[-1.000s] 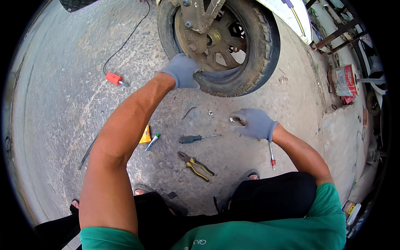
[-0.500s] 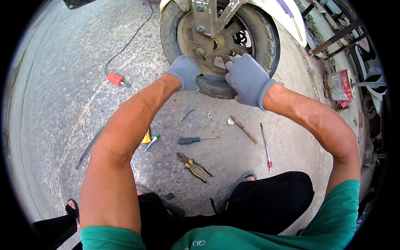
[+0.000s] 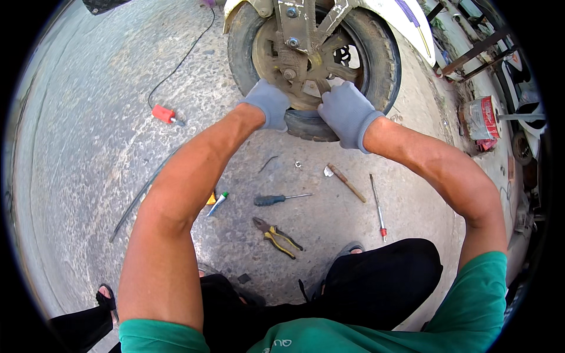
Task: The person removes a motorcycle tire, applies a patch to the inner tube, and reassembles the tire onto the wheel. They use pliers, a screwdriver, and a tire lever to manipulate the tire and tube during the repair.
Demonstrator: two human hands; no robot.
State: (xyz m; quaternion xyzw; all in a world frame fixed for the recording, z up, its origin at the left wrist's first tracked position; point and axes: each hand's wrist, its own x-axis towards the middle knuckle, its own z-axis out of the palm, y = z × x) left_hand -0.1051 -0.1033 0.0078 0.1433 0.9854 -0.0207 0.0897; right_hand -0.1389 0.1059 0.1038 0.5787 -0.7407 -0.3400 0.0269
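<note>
Two gloved hands, left (image 3: 269, 103) and right (image 3: 347, 112), grip closed on the wheel (image 3: 376, 53).

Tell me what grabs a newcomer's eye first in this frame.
Both gloved hands, the left hand and right hand, rest on a dirty wheel with a worn tyre at top centre. On the concrete below them lie scattered tools: a dark-handled screwdriver, yellow-handled pliers and a small hammer. A red plug on a black cable sits to the left.
</note>
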